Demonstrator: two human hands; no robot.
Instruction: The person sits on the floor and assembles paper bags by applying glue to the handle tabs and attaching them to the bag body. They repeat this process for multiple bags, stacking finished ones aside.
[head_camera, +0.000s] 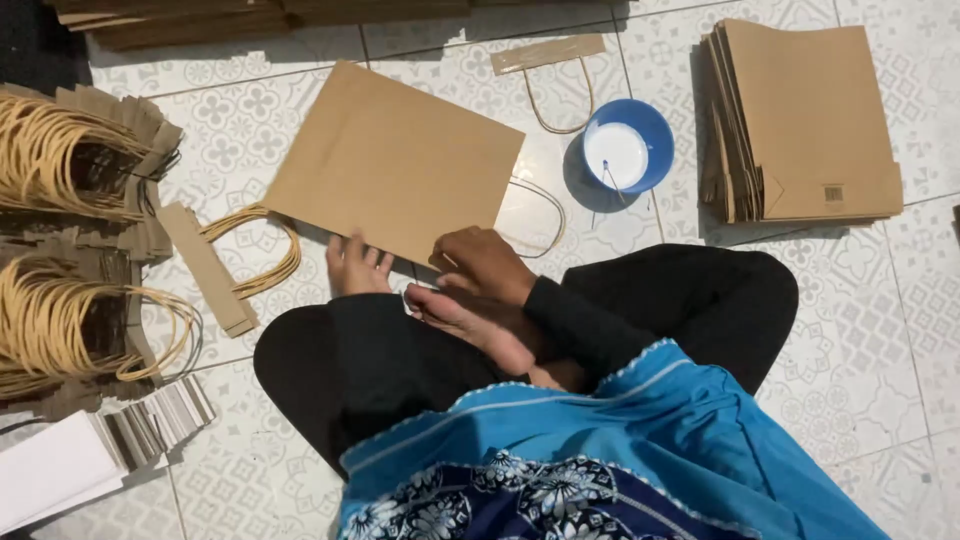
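A flat brown paper bag (395, 160) lies on the tiled floor in front of my crossed legs. My left hand (356, 266) rests on its near edge with the fingers spread and pointing away from me. My right hand (486, 262) is curled, knuckles up, over the same near edge just to the right, beside my bare foot (470, 318). A thin cord handle loop (540, 205) sticks out from under the bag's right side.
A blue bowl of white glue (628, 148) holding a brush sits right of the bag. A stack of folded bags (810, 120) lies far right. One cord handle on a paper strip (548, 55) lies beyond; another (215, 268) and handle piles (55, 160) lie left. White cards (55, 468).
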